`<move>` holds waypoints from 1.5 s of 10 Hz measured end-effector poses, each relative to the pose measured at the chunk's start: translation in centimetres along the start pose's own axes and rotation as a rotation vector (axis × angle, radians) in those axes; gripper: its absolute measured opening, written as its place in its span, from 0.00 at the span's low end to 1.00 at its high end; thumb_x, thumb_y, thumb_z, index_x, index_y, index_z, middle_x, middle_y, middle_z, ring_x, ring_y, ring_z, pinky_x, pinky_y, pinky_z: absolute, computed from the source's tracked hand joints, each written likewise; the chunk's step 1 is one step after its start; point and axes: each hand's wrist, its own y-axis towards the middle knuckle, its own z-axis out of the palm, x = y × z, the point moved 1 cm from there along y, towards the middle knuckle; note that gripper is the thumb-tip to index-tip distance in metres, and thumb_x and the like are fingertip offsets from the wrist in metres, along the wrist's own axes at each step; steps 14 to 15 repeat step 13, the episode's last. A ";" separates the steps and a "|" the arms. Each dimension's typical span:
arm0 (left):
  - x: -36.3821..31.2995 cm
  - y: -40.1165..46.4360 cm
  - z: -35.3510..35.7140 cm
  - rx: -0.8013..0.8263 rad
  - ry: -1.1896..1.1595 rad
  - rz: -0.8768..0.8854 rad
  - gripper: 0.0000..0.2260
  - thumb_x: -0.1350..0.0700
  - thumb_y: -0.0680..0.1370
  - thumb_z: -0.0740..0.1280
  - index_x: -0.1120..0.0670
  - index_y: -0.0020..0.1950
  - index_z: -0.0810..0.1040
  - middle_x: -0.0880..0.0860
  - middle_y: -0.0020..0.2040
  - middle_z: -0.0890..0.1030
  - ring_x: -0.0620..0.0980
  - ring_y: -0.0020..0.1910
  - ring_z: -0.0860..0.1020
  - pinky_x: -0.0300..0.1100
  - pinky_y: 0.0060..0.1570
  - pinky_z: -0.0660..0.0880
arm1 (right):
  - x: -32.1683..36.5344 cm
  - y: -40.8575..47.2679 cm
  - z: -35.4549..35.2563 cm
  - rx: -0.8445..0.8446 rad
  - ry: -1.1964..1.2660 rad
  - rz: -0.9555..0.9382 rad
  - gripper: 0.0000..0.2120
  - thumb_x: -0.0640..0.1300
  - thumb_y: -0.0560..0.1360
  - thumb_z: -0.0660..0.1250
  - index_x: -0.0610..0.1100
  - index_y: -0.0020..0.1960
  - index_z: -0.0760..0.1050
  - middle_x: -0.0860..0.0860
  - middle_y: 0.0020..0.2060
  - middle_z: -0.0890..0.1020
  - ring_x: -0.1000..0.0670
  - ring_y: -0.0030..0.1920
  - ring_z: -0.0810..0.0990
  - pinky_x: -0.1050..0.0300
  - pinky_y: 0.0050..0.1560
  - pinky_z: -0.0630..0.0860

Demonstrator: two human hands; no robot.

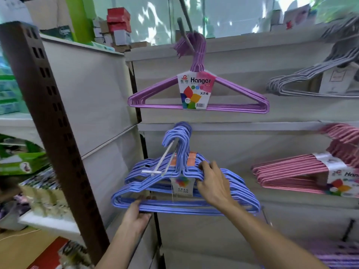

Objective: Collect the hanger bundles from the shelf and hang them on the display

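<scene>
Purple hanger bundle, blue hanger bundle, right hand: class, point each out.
purple hanger bundle (196, 88), head view, on its label.
blue hanger bundle (174, 205), head view, on its bottom bars.
right hand (212, 184), head view, on its back.

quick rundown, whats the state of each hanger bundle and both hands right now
blue plastic hanger bundles: hooks over the lower peg, gripped by both hands
purple plastic hanger bundle: hanging from the upper peg, untouched
pink plastic hanger bundles: hanging at right, untouched
grey plastic hanger bundle: hanging at upper right, blurred
left hand: grips the blue bundles' bottom bars
right hand: fingers curled round the blue shoulders, near the label
</scene>
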 end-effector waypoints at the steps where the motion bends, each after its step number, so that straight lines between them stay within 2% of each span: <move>1: -0.4 1.9 0.0 0.030 0.042 0.006 0.10 0.64 0.83 0.57 0.59 0.44 0.74 0.58 0.29 0.83 0.53 0.27 0.83 0.46 0.22 0.79 | 0.1 0.4 1.1 -0.044 -0.114 -0.027 0.18 0.42 0.73 0.66 0.48 0.62 0.70 0.48 0.57 0.75 0.42 0.58 0.72 0.48 0.51 0.69; 2: -0.7 3.4 0.4 0.042 0.074 -0.008 0.06 0.63 0.83 0.59 0.59 0.50 0.75 0.57 0.31 0.84 0.56 0.37 0.83 0.47 0.23 0.79 | -0.1 1.0 1.6 -0.046 -0.106 -0.010 0.20 0.41 0.72 0.68 0.47 0.62 0.69 0.47 0.56 0.75 0.42 0.57 0.72 0.49 0.48 0.70; 3: -0.7 4.8 0.7 0.024 0.104 -0.006 0.05 0.62 0.82 0.61 0.58 0.56 0.75 0.55 0.31 0.84 0.54 0.37 0.83 0.45 0.24 0.80 | -0.3 1.5 1.8 -0.036 -0.122 0.034 0.20 0.41 0.71 0.69 0.45 0.61 0.67 0.45 0.55 0.73 0.40 0.55 0.73 0.50 0.44 0.67; 4: -0.6 4.8 0.9 0.068 0.082 -0.015 0.11 0.63 0.82 0.61 0.57 0.63 0.73 0.51 0.30 0.84 0.50 0.42 0.80 0.41 0.26 0.80 | -0.5 1.6 2.0 0.002 -0.166 0.041 0.19 0.42 0.73 0.67 0.44 0.62 0.67 0.44 0.57 0.74 0.40 0.58 0.72 0.50 0.46 0.64; 5: -0.9 3.4 1.2 0.126 0.034 -0.083 0.09 0.66 0.84 0.56 0.58 0.57 0.73 0.44 0.27 0.82 0.39 0.34 0.82 0.32 0.28 0.77 | -0.6 1.5 2.1 0.013 -0.167 0.045 0.19 0.42 0.73 0.67 0.45 0.62 0.67 0.45 0.58 0.74 0.39 0.59 0.72 0.47 0.51 0.68; 6: -1.1 3.1 1.0 0.081 0.097 -0.077 0.06 0.61 0.83 0.59 0.55 0.55 0.75 0.51 0.30 0.84 0.48 0.42 0.79 0.39 0.23 0.77 | -0.7 1.2 2.2 0.029 -0.140 0.035 0.19 0.42 0.73 0.67 0.45 0.61 0.66 0.44 0.58 0.73 0.39 0.59 0.72 0.46 0.52 0.70; 7: -1.1 2.4 1.3 0.038 0.115 -0.057 0.05 0.60 0.83 0.60 0.53 0.51 0.75 0.51 0.29 0.83 0.49 0.42 0.76 0.42 0.25 0.79 | -1.3 0.3 1.9 0.065 -0.137 0.026 0.22 0.46 0.74 0.70 0.46 0.64 0.65 0.44 0.61 0.71 0.39 0.60 0.71 0.46 0.54 0.71; 8: -0.9 1.3 1.4 -0.008 0.129 -0.037 0.05 0.60 0.83 0.61 0.55 0.55 0.76 0.57 0.49 0.84 0.53 0.46 0.77 0.48 0.54 0.76 | -2.4 -0.8 1.2 0.088 -0.130 0.038 0.25 0.53 0.75 0.71 0.47 0.66 0.65 0.44 0.62 0.70 0.39 0.61 0.71 0.42 0.59 0.71; 9: -0.2 0.2 1.3 -0.042 0.139 -0.064 0.05 0.58 0.83 0.61 0.56 0.49 0.74 0.58 0.72 0.71 0.56 0.69 0.72 0.52 0.70 0.67 | -3.3 -2.1 -0.5 0.108 -0.144 0.030 0.27 0.56 0.74 0.70 0.48 0.67 0.65 0.45 0.63 0.70 0.39 0.63 0.69 0.42 0.62 0.69; 10: 1.3 -1.2 1.2 -0.067 0.157 -0.065 0.11 0.57 0.82 0.63 0.56 0.64 0.73 0.59 0.75 0.68 0.57 0.74 0.67 0.55 0.71 0.66 | -4.3 -3.9 -3.0 0.079 -0.148 -0.008 0.27 0.57 0.75 0.70 0.48 0.67 0.67 0.46 0.64 0.70 0.40 0.65 0.69 0.43 0.64 0.68; 11: 3.7 -3.5 1.7 -0.080 0.168 -0.064 0.22 0.58 0.83 0.62 0.57 0.76 0.63 0.61 0.77 0.64 0.62 0.73 0.67 0.57 0.71 0.67 | -6.0 -6.1 -6.4 0.020 -0.128 -0.039 0.24 0.56 0.76 0.68 0.48 0.67 0.69 0.46 0.62 0.72 0.41 0.64 0.70 0.46 0.63 0.68; 12: 7.2 -6.4 2.0 -0.087 0.218 -0.055 0.24 0.57 0.84 0.60 0.59 0.78 0.59 0.61 0.75 0.68 0.62 0.73 0.68 0.56 0.71 0.67 | -9.3 -8.6 -9.9 -0.059 -0.068 -0.105 0.19 0.53 0.77 0.66 0.47 0.64 0.72 0.46 0.58 0.75 0.41 0.60 0.74 0.46 0.59 0.70; 13: 11.5 -9.4 2.7 -0.065 0.246 -0.043 0.20 0.57 0.84 0.59 0.60 0.75 0.65 0.58 0.74 0.70 0.60 0.72 0.69 0.54 0.71 0.67 | -13.4 -11.1 -13.2 -0.079 -0.076 -0.126 0.15 0.51 0.78 0.65 0.45 0.61 0.74 0.46 0.56 0.77 0.42 0.58 0.75 0.47 0.57 0.71; 15: 11.5 -9.4 2.7 -0.065 0.246 -0.043 0.20 0.57 0.84 0.59 0.60 0.75 0.65 0.58 0.74 0.70 0.60 0.72 0.69 0.54 0.71 0.67 | -13.4 -11.1 -13.2 -0.079 -0.076 -0.126 0.15 0.51 0.78 0.65 0.45 0.61 0.74 0.46 0.56 0.77 0.42 0.58 0.75 0.47 0.57 0.71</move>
